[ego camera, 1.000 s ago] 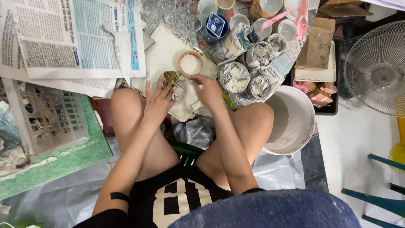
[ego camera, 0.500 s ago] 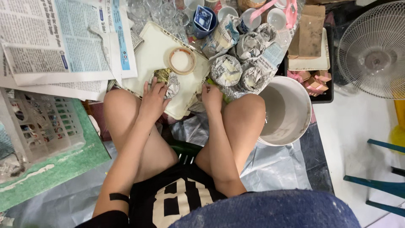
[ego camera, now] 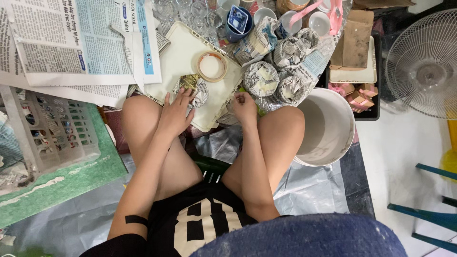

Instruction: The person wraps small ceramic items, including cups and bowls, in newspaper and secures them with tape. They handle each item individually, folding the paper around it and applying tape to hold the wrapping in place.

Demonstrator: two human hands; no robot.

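My left hand (ego camera: 175,113) lies with fingers spread on a small newspaper-wrapped bundle (ego camera: 194,85), pressing it onto a white plastic tray (ego camera: 177,50) in front of my knees. A roll of tape (ego camera: 212,66) sits on the tray just beyond the bundle. My right hand (ego camera: 245,107) rests at the tray's near right corner above my right knee, fingers curled in. Whether something small is pinched in it I cannot make out.
Several newspaper-wrapped cups (ego camera: 261,78) crowd right of the tray, with glasses (ego camera: 200,9) and mugs (ego camera: 237,21) behind. A white bucket (ego camera: 328,128) stands by my right knee. Spread newspaper (ego camera: 71,43), a plastic basket (ego camera: 57,128), a cardboard box (ego camera: 357,33) and a floor fan (ego camera: 423,62) surround me.
A second ago both hands worked on the bundle together. My right hand has since drawn back to the right, off the bundle; my left hand stays on it.
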